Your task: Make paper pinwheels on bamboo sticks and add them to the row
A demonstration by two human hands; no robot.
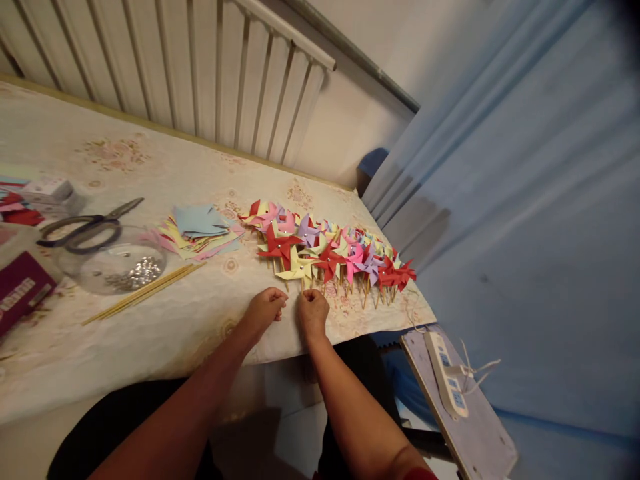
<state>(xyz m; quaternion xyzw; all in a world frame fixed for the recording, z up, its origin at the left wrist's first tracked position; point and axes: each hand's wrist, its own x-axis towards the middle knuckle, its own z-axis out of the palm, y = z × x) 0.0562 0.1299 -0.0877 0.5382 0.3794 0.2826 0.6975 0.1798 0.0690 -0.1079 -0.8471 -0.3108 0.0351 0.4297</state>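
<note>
My right hand point(314, 312) pinches the stick of a pale yellow pinwheel point(297, 269) at the front edge of the pinwheel group. To its left, my left hand point(264, 308) is closed, its fingers curled and thumb against them, with nothing visible in the grip. Many paper pinwheels point(330, 260) in red, pink, purple and yellow lie packed together beyond my hands, their thin sticks pointing toward me. Each shows a small shiny pin at its centre where the view is clear.
Left of the pinwheels are coloured paper squares point(200, 223), loose sticks point(143, 293), a clear dish point(83, 283) of shiny pins and scissors point(95, 230). A purple box point(25, 290) stands at far left. A power strip point(447, 377) sits on a board beside the table's right end.
</note>
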